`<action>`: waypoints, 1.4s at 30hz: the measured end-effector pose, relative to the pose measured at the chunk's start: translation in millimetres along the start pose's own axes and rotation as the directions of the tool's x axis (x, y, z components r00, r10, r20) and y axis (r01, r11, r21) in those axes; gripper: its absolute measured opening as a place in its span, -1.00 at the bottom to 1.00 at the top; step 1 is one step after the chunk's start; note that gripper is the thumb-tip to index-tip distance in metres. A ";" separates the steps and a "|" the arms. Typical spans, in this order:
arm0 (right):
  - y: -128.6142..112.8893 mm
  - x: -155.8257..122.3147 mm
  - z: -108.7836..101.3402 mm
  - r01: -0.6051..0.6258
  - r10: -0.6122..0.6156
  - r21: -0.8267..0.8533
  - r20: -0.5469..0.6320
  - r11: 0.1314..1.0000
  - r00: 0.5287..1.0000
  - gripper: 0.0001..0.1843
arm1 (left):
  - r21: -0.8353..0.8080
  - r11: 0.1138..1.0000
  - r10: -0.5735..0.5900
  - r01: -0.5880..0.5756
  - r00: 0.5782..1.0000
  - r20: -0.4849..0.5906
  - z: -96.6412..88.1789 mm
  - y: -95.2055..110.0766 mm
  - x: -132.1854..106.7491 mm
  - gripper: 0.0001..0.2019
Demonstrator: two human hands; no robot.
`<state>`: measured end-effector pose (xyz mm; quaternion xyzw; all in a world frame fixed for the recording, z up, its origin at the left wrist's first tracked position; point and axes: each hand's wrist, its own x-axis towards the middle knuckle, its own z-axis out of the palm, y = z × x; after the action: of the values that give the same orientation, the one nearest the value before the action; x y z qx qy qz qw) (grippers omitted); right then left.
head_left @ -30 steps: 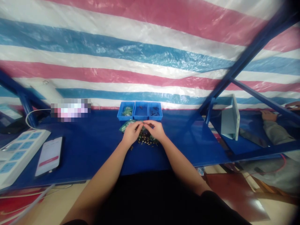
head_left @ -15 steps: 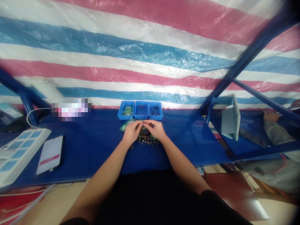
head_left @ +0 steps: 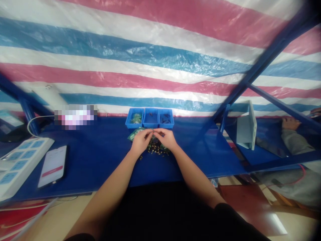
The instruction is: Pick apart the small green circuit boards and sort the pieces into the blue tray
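Observation:
My left hand (head_left: 140, 139) and my right hand (head_left: 166, 138) meet fingertip to fingertip in front of the blue bins. Both are closed in a pinch, and what sits between the fingertips is too small to name. Beneath them lies a heap of small brass-coloured and dark parts (head_left: 156, 148), partly covered by the hands. A green plastic bag (head_left: 132, 135) shows beside my left hand. Behind stand three joined blue bins: the left bin (head_left: 131, 125) holds greenish pieces, the middle bin (head_left: 151, 124) a few tiny parts, and the right bin (head_left: 170, 125) dark slim pieces.
On the left of the blue table (head_left: 95, 160) are a white power strip (head_left: 32, 157), a phone (head_left: 53, 165) and a blurred-out lit object (head_left: 76, 117). A white panel (head_left: 247, 129) stands at right behind the blue frame. Another person's hand (head_left: 290, 123) rests farther right.
Almost nothing differs. My hands stay pinched together in the same place over the heap, and the view has shifted very slightly.

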<state>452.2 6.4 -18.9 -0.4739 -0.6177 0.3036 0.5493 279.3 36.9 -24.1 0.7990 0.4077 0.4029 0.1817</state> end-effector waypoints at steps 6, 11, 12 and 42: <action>13.2 9.5 -4.8 -0.210 0.229 0.175 -0.095 0.962 0.969 -0.59 | 0.008 1.000 -0.013 0.013 1.000 -0.010 0.5 -0.2 0.2 -0.72; 18.7 18.1 -1.7 -0.253 0.296 0.281 -0.121 0.926 0.948 -0.48 | 0.021 1.000 -0.012 0.012 1.000 -0.012 -0.6 1.7 0.2 -0.75; 18.1 19.6 0.0 -0.231 0.273 0.314 -0.098 0.921 0.957 -0.43 | 0.022 1.000 -0.012 0.012 1.000 -0.014 -0.8 2.0 0.1 -0.76; 28.3 151.6 -24.3 -0.050 0.383 -0.951 0.075 0.306 0.921 -0.74 | 0.037 0.999 -0.033 0.034 0.999 -0.043 -2.1 -2.9 -2.3 -0.78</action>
<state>490.7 152.6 20.2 -0.7314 -0.6804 0.0309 0.0341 275.3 36.8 -25.8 0.7867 0.4324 0.4087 0.1646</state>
